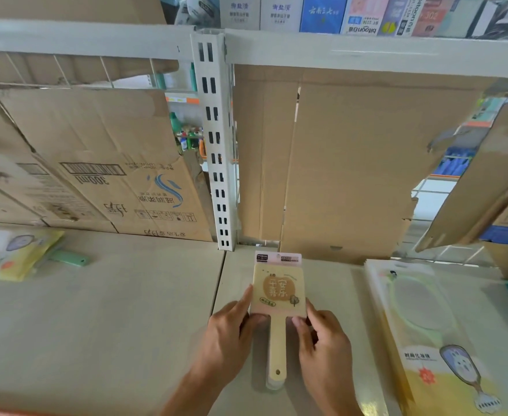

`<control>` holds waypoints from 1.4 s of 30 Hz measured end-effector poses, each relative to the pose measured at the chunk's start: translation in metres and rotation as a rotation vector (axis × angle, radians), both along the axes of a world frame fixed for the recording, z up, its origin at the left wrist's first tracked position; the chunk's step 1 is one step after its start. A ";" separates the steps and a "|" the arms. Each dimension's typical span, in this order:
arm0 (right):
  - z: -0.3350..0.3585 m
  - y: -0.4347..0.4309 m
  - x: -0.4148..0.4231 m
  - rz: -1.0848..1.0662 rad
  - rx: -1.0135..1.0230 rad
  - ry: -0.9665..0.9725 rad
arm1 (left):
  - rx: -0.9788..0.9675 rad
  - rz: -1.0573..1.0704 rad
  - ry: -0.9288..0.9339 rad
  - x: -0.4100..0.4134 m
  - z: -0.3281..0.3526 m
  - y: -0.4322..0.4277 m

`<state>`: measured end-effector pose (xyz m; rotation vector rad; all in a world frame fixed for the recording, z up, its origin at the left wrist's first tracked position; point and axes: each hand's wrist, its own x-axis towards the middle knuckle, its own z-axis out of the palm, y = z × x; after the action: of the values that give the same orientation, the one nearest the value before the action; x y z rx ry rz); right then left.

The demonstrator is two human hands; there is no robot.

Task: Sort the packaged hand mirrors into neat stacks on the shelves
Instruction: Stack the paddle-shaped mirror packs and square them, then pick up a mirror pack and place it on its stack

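A stack of packaged square hand mirrors [278, 291] with beige faces and long handles lies on the shelf [127, 310], handles toward me. My left hand [231, 331] holds the stack's left edge, index finger laid along its side and thumb on the lower corner. On the other side, my right hand [321, 340] pinches the lower right corner of the top mirror. A stack of larger packaged oval mirrors [420, 325] in yellow-and-white wrapping lies flat on the right. Another yellow packaged mirror [22, 253] with a green handle [70, 259] lies at the far left.
Flattened cardboard sheets [336, 163] line the back of the shelf. A slotted white upright post [216, 139] stands behind the beige stack. The shelf above [366, 52] carries boxed goods. A cardboard box [486, 181] leans at the right.
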<state>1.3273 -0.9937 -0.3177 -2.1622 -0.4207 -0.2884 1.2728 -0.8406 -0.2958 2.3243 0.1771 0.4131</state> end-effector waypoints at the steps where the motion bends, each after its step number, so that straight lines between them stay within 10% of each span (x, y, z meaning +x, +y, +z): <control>1: -0.001 -0.001 0.000 0.008 -0.006 -0.001 | 0.011 0.000 -0.008 0.000 -0.002 0.001; 42: 0.012 -0.023 -0.011 -0.010 0.087 0.144 | 0.134 0.225 0.143 -0.033 -0.006 -0.005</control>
<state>1.3167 -1.0163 -0.3061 -2.0844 -0.3100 -0.1517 1.2401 -0.8455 -0.3017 2.4760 0.4975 0.3788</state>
